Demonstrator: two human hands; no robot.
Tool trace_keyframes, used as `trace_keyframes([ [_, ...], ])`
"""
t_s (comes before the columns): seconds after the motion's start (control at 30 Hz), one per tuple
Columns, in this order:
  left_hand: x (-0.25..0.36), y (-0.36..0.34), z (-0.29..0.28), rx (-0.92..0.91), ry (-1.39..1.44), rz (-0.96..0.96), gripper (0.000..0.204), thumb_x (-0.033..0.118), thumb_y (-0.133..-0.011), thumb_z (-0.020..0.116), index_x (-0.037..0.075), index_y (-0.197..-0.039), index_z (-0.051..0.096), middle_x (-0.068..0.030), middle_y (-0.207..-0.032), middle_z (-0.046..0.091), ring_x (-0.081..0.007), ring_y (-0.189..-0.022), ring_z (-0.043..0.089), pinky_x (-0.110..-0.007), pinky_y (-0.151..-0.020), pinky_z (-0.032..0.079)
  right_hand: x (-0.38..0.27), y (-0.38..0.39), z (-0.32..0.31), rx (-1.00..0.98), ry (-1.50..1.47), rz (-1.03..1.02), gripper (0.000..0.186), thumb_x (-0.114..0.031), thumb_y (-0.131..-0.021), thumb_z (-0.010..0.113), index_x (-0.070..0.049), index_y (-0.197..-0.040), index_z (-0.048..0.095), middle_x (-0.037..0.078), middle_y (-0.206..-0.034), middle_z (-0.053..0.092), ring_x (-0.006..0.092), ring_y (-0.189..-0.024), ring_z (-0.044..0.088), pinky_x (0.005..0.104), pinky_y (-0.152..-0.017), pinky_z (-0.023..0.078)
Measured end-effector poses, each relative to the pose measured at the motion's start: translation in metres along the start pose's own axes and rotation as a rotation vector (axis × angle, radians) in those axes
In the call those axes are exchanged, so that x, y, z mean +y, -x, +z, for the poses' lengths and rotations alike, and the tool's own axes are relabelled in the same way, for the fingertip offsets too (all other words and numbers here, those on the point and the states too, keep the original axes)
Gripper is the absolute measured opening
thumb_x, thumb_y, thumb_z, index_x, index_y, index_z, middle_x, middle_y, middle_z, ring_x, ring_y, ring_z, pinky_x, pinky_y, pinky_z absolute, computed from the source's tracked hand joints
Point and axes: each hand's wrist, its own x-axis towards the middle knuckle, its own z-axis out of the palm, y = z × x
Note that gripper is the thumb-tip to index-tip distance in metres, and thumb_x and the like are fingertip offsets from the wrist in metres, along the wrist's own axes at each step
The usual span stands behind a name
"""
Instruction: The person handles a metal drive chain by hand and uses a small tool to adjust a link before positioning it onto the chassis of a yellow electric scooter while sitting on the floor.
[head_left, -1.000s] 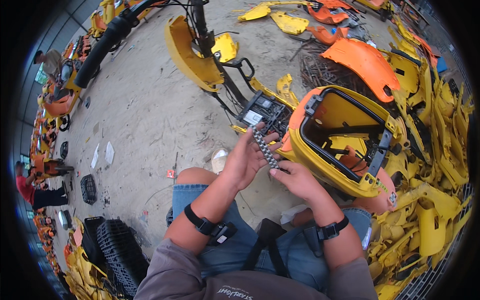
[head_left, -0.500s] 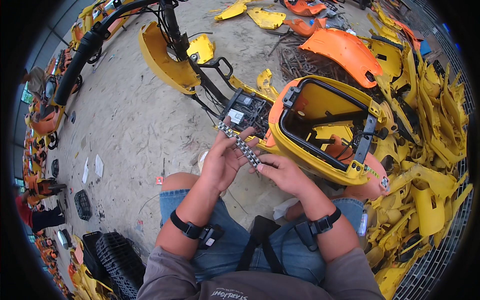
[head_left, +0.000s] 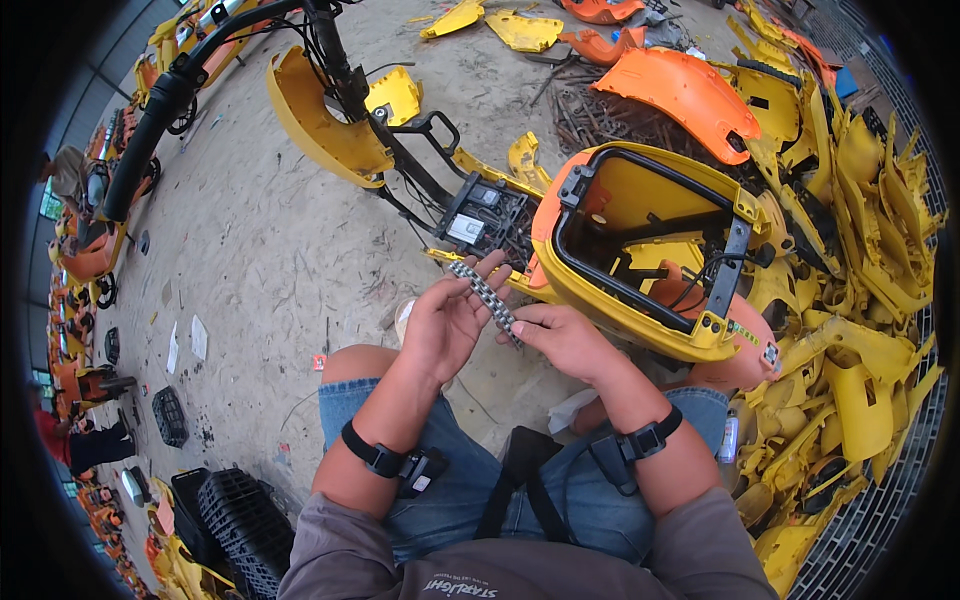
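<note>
A segmented metal strip (head_left: 484,292), resembling a short chain, lies diagonally between my hands. My left hand (head_left: 445,325) is palm up, with the strip's upper end held across its slightly curled fingers and thumb. The lower end is pinched by my right hand (head_left: 560,340). Just beyond them sits a stripped yellow scooter body with an open, black-rimmed compartment (head_left: 660,200), an exposed tray of electrical parts (head_left: 480,215) and an upright black steering column with a yellow panel (head_left: 310,120).
Piles of yellow panels (head_left: 860,400) crowd the right, with an orange panel (head_left: 670,85) and rusty metal scrap (head_left: 590,110) beyond. Black baskets (head_left: 240,520) lie lower left. Rows of scooters (head_left: 85,250) and two other people (head_left: 75,440) (head_left: 68,175) are along the left.
The view has shifted, moving the scene left and up in the picture. My hands have shifted left with the strip, whose upper end has dropped slightly since half a second ago.
</note>
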Motion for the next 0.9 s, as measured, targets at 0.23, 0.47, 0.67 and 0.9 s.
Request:
trace_keyframes([
  [0.23, -0.002, -0.002, -0.002, 0.007, -0.011, 0.023, 0.048, 0.007, -0.092, 0.046, -0.003, -0.139, 0.037, -0.0244, -0.148, 0.043, -0.036, -0.134, 0.048, -0.045, -0.113, 0.041, 0.012, -0.004, 0.001, 0.005, -0.085, -0.021, 0.023, -0.015, -0.097, 0.057, 0.002, -0.107, 0.07, 0.006, -0.094, 0.072, 0.0135, -0.085, 0.063, 0.0293, -0.081, 0.051],
  [0.47, -0.003, 0.002, 0.007, 0.061, -0.233, 0.045, 0.065, 0.007, -0.094, 0.045, 0.009, -0.153, 0.019, -0.0228, -0.147, 0.045, -0.0348, -0.126, 0.054, -0.048, -0.103, 0.049, 0.008, -0.001, 0.001, 0.006, -0.064, -0.016, 0.025, -0.017, -0.096, 0.059, 0.001, -0.109, 0.07, 0.007, -0.097, 0.073, 0.0137, -0.089, 0.065, 0.0291, -0.084, 0.051],
  [0.67, -0.003, 0.002, 0.008, 0.017, -0.212, 0.02, 0.067, 0.006, -0.095, 0.043, 0.015, -0.155, 0.015, -0.0226, -0.147, 0.045, -0.0355, -0.124, 0.055, -0.048, -0.099, 0.052, 0.005, -0.001, 0.0, 0.022, -0.065, -0.001, 0.028, -0.023, -0.094, 0.061, 0.001, -0.104, 0.072, 0.008, -0.097, 0.074, 0.0144, -0.09, 0.065, 0.0299, -0.086, 0.05],
  [0.9, -0.007, 0.001, 0.006, -0.022, -0.177, 0.027, 0.069, 0.006, -0.094, 0.045, 0.015, -0.156, 0.015, -0.0215, -0.15, 0.041, -0.035, -0.125, 0.055, -0.048, -0.101, 0.05, 0.001, 0.0, 0.0, 0.033, -0.132, 0.048, 0.027, -0.021, -0.09, 0.061, 0.001, -0.099, 0.073, 0.009, -0.096, 0.073, 0.0156, -0.092, 0.065, 0.0294, -0.087, 0.049],
])
